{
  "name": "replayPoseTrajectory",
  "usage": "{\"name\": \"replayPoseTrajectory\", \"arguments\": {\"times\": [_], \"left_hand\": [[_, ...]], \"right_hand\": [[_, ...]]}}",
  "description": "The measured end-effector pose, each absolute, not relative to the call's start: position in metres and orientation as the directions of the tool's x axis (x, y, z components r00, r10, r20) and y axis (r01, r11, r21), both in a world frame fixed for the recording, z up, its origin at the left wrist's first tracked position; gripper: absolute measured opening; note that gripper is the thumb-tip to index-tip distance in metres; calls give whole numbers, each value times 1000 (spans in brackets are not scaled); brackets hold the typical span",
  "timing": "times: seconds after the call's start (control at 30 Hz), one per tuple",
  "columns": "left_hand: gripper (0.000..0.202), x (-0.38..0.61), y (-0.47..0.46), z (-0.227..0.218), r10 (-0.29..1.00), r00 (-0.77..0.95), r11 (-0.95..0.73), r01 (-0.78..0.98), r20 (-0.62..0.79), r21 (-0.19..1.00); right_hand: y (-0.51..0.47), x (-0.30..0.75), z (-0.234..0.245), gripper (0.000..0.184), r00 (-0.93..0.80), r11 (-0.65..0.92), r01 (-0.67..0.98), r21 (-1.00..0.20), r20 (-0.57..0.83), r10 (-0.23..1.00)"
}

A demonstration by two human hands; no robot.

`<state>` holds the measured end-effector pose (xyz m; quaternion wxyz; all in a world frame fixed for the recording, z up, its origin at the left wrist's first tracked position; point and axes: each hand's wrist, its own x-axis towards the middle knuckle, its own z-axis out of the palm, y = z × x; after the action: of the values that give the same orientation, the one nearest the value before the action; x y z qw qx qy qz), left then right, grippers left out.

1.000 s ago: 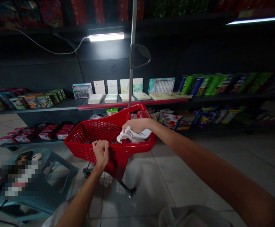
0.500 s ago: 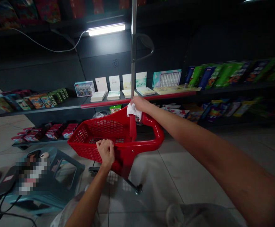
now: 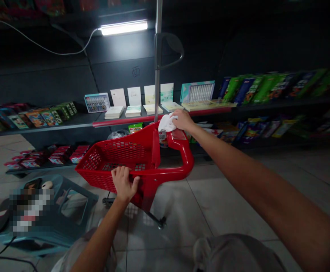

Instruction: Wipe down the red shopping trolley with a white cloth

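Note:
A red plastic shopping cart (image 3: 150,177) with perforated basket walls stands in front of me, its looped handle toward the right. My left hand (image 3: 124,183) grips the near rim of its basket, fingers hooked over the edge and thumb lying along the outside. At the far side of the handle, my right hand (image 3: 182,119) is closed on a white cloth (image 3: 167,122), which is crumpled against the red plastic. Part of the cloth is hidden under the fingers. A metal pole (image 3: 157,90) rises from the cart's far side, with a grey loop-shaped piece partway up.
Behind the cart, a dark shelf (image 3: 82,121) holds books, boxed sets and colourful packets. Red boxes (image 3: 59,154) fill part of the lower shelf. A blue-grey stool (image 3: 59,196) with devices and cables stands at left. A lit tube lamp (image 3: 124,27) hangs above.
My right hand has slid the white cloth a little right along the far side of the handle. My left thumb has spread away from the fingers, still on the rim.

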<state>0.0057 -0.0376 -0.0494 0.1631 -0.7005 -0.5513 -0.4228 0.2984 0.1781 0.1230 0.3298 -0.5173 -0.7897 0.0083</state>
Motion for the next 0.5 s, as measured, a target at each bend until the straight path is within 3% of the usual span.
{"name": "replayPoseTrajectory", "arguments": {"times": [0.17,0.5], "left_hand": [[47,6,-39,-49,647,42,-313,925,761,215],[42,6,-40,-47,652,5,-298,921,758,250]], "right_hand": [[141,316,104,29,-142,388,846,-365,547,825],[-15,323,93,27,-284,598,724,-344,641,713]]}}
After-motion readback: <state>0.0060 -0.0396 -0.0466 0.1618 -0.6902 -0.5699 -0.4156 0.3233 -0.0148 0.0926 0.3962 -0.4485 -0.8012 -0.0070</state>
